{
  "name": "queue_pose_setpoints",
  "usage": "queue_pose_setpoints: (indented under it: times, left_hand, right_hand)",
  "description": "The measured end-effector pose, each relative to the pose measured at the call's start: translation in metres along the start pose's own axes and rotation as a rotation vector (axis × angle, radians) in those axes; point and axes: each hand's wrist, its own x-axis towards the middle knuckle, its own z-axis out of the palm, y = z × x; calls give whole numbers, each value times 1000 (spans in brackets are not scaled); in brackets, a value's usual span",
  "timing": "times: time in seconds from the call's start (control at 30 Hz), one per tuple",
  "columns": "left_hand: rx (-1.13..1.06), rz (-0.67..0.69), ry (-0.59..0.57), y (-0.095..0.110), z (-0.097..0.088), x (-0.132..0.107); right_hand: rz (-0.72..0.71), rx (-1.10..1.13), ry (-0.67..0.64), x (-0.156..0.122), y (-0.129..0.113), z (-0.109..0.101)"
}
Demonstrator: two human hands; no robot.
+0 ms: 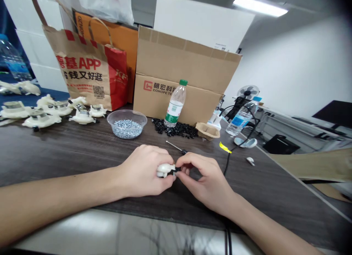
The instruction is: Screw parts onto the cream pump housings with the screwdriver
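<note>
My left hand (147, 170) is wrapped round a small cream plastic housing (165, 169) just above the front part of the table. The thumb and index finger of my right hand (206, 178) pinch a small black part (177, 170) at the right end of that housing. Most of the housing is hidden behind my left fingers. A screwdriver (177, 148) with a thin metal shaft lies behind my hands, its dark handle partly covered by my right hand.
Beyond my hands stand a clear bowl (110, 126) of small metal screws, a pile of black parts (189, 130) and a green-capped bottle (175, 104). Several cream housings (41, 119) lie at left. A black cable (227, 163), an earbud (250, 161) and another bottle (243, 117) are at right.
</note>
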Motion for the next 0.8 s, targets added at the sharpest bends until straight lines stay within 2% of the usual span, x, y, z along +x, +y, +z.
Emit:
queue_pose_setpoints:
  times: [0.23, 0.8]
  left_hand:
    - [-26, -5, 13, -3, 0, 2]
    - [-35, -38, 36, -4, 4, 0]
  right_hand:
    - [31, -11, -100, 1, 3, -7]
    - [23, -45, -84, 0, 2, -7]
